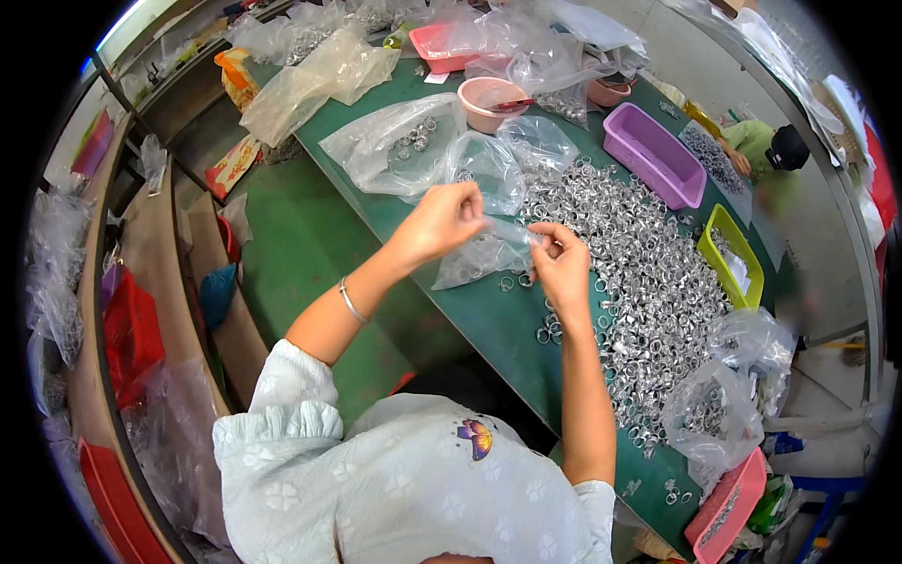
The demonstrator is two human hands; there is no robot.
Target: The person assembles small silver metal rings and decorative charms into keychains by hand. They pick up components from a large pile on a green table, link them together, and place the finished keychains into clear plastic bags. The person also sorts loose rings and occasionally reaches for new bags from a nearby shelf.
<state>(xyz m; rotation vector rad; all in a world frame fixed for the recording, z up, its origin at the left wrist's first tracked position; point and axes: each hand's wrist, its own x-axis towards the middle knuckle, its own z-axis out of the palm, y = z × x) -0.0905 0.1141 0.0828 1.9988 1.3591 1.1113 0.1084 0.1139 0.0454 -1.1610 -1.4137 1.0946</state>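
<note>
As hands (442,222) (562,261) pinch, plstc bag's (508,231) btwn.

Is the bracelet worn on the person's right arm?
No, the silver bracelet circles the left forearm, while the right forearm is bare.

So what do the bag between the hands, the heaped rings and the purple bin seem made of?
Clear bag: thin, glossy plastic film, see-through and creased. Rings: probably metal with a polished finish, going by their silvery glints. Purple bin: likely moulded plastic, smooth, evenly coloured, with rounded corners.
</note>
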